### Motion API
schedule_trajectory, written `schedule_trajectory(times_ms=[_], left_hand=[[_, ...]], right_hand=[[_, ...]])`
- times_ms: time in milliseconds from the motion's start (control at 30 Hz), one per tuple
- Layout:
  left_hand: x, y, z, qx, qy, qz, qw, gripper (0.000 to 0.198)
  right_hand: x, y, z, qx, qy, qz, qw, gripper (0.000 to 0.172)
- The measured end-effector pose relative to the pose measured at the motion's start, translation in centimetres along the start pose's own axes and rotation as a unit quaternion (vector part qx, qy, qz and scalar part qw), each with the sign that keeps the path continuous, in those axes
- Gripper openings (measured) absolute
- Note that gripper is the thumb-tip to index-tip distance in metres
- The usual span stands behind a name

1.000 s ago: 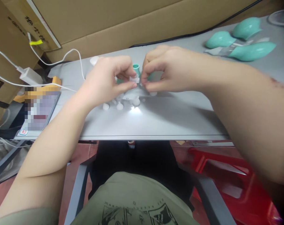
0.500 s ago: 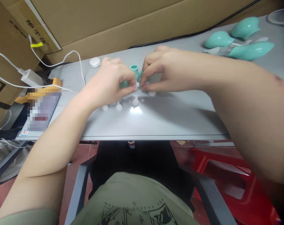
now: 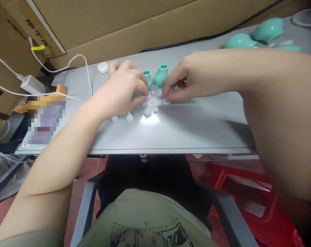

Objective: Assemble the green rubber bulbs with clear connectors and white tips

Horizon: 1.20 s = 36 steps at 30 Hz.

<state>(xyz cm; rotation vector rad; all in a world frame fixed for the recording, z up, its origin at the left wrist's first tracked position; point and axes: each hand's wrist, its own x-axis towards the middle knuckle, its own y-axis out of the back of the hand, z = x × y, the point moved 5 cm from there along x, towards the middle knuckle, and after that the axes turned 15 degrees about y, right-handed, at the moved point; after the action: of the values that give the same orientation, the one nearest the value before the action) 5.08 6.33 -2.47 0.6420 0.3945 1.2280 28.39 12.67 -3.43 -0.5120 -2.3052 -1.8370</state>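
Note:
My left hand [image 3: 129, 82] is closed in a pinch above the table, and whatever small piece it holds is mostly hidden by the fingers. My right hand [image 3: 180, 80] pinches a small white round piece [image 3: 166, 102] at the table surface. Between the hands lie small clear plastic pieces [image 3: 155, 90]. Behind them stand two teal vase-shaped parts, a smaller one [image 3: 147, 79] partly covered by my left fingers and a larger one [image 3: 161, 76]. Nearer me are white stemmed discs [image 3: 130, 117] and a bright white round piece [image 3: 147, 112].
Several glossy teal shells [image 3: 268, 30] lie at the back right, partly behind my right forearm. On the left are a phone [image 3: 46, 123], a yellow-orange stand [image 3: 60, 90], a white charger [image 3: 33, 84] with cables and a white rounded case [image 3: 102, 67]. Cardboard [image 3: 114, 24] walls the back.
My right hand has moved right and slightly down, away from my left hand, onto the white round piece. The larger teal part now shows. My left hand stays nearly in place.

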Motion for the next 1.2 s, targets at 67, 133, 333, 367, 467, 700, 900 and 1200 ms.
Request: schedule_trajectory(times_ms=[67, 133, 333, 367, 467, 700, 900, 1200], left_hand=[[-0.2, 0.1, 0.0, -0.008, 0.014, 0.004, 1.0, 0.021], [-0.7, 0.3, 0.4, -0.006, 0.012, 0.01, 1.0, 0.014], [-2.9, 1.1, 4.1, -0.021, -0.077, 0.059, 0.995, 0.01], [-3.0, 1.2, 4.4, -0.06, -0.058, 0.056, 0.995, 0.013], [-2.9, 1.2, 4.2, -0.188, 0.038, 0.041, 0.981, 0.028], [-1.7, 1.8, 3.0, -0.293, 0.115, 0.009, 0.949, 0.032], [-1.6, 1.5, 2.7, -0.332, 0.119, -0.007, 0.936, 0.009], [-1.7, 0.6, 2.5, -0.365, 0.109, -0.005, 0.924, 0.013]], right_hand=[[0.0, 0.4, -0.1, 0.019, 0.011, -0.003, 1.0, 0.021], [0.3, 1.1, -0.6, 0.046, 0.014, -0.002, 0.999, 0.015], [2.2, 2.9, -3.7, 0.163, -0.02, 0.15, 0.975, 0.013], [2.6, 2.9, -4.1, 0.191, -0.021, 0.19, 0.963, 0.019], [3.4, 2.1, -4.7, 0.219, -0.051, 0.3, 0.927, 0.028], [3.9, 0.7, -5.8, 0.248, -0.036, 0.402, 0.881, 0.036], [3.6, 0.6, -7.2, 0.149, -0.018, 0.407, 0.901, 0.02], [3.8, 0.1, -7.4, 0.088, -0.038, 0.434, 0.896, 0.009]])
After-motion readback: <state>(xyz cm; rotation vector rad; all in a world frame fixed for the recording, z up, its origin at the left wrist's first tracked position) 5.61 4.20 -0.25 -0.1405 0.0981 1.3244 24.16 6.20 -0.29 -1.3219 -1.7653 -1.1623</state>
